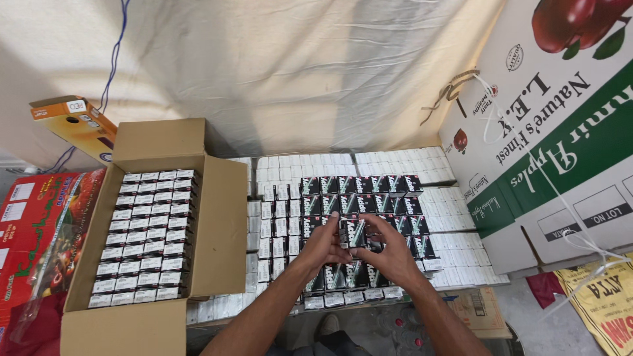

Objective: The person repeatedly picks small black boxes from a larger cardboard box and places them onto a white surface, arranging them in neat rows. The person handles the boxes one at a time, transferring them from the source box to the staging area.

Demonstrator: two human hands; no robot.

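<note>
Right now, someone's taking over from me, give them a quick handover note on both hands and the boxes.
Left hand and right hand: together holding one small dark box above the table.
Dark boxes: laid in rows on a layer of white boxes.
Carton at left: open, its top layer of small boxes looks full.
Done: several dark rows laid.
Left: the held box is not yet set down.

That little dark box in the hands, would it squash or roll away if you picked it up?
The small dark cardboard box probably feels light: fingertips of both hands hold it. Flat sides suggest it won't roll. Thin card might dent if squeezed.
</note>
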